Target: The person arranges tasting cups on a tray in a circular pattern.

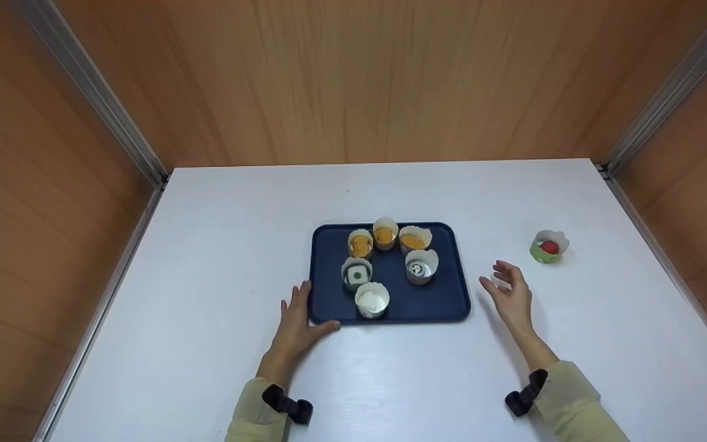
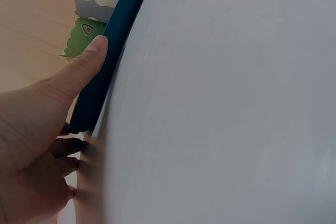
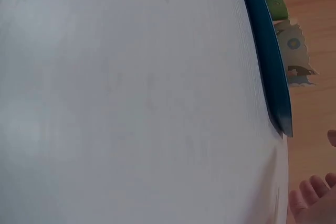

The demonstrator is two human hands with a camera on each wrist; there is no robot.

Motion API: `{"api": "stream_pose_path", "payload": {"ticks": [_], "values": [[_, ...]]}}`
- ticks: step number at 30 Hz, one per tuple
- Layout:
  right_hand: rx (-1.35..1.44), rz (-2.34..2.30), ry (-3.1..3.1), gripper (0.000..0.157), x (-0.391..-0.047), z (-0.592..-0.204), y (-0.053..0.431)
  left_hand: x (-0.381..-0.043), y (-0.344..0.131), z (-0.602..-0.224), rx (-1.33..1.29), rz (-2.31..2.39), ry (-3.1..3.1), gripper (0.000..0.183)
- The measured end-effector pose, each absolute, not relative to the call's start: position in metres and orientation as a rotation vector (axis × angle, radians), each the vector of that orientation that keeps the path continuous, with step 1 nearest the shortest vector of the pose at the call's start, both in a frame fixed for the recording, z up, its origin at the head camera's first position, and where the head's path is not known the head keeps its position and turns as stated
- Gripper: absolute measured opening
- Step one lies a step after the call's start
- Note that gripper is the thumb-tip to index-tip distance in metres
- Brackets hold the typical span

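Note:
My left hand spans the near left corner of a dark blue tray, its thumb at the front rim and its fingers along the left side. In the left wrist view, the thumb rests against the tray's rim. Off the tray's right side, my right hand hovers over the table with loosely bent fingers, touching nothing. Paper cups stand on the tray: three with orange contents at the back, one with a white square piece, a white-filled one and a grey one.
A green paper cup holding a red piece stands on the white table, beyond my right hand. Wooden panels enclose the table at the back and both sides. Printed cup sides show above the tray edge.

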State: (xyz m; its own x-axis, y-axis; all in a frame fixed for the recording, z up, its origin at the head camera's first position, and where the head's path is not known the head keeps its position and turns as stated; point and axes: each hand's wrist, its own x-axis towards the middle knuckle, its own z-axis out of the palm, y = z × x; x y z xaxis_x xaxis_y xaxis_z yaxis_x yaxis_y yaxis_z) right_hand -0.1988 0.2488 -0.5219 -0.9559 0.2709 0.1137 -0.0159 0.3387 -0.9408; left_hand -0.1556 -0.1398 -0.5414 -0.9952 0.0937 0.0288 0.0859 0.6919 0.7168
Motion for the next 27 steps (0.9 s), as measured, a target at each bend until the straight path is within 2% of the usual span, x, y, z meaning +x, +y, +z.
{"api": "stream_pose_path", "payload": {"ticks": [13,27], "values": [[-0.345,1.514,-2.373,0.048,-0.200,-0.526,0.283,-0.155,-0.140,-0.541,0.143,1.231,2.872,0.101],[-0.458,1.468,-2.332,0.055,-0.201,-0.521,0.307,-0.155,-0.139,-0.540,0.131,1.222,2.876,0.100]]}}
